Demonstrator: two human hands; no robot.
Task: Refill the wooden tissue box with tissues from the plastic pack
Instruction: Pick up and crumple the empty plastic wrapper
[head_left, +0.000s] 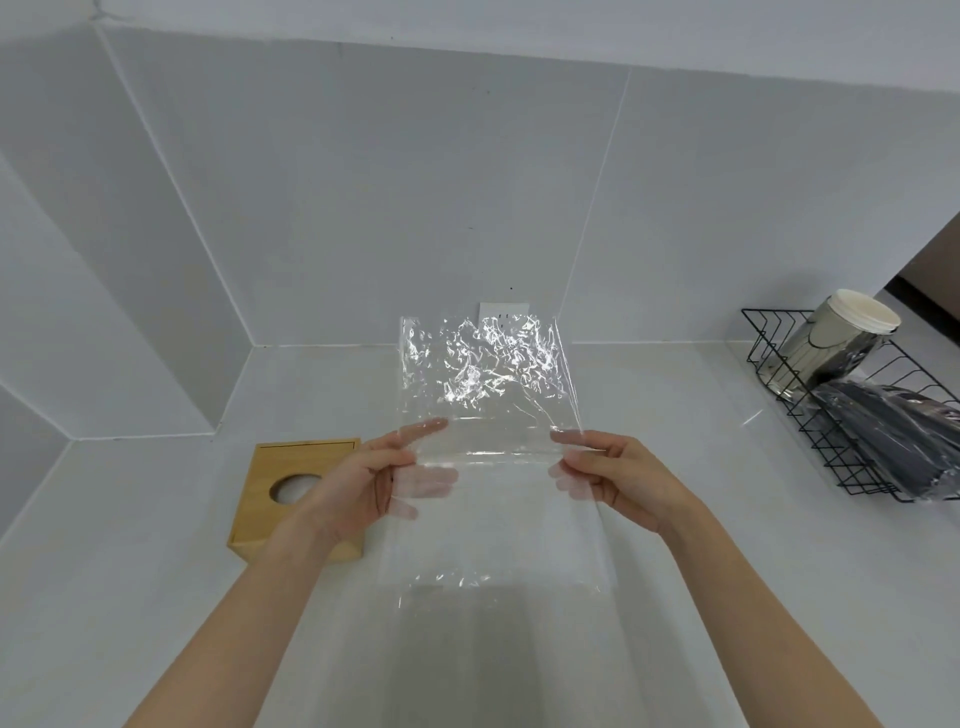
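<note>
A clear, crinkled plastic pack (485, 374) hangs flat in the air over the white counter, with no tissues visible inside it. My left hand (379, 478) pinches its left edge and my right hand (608, 475) pinches its right edge, holding it stretched between them. The wooden tissue box (270, 514) rests on the counter at the left, partly behind my left forearm. White tissue shows through the round hole (293, 488) in its top.
A black wire rack (810, 415) stands at the right with a shiny metal canister (836, 338) and a dark plastic-wrapped bundle (893, 431) in it. A white wall socket (503, 310) sits behind the pack. Grey tiled walls meet in the corner at the left.
</note>
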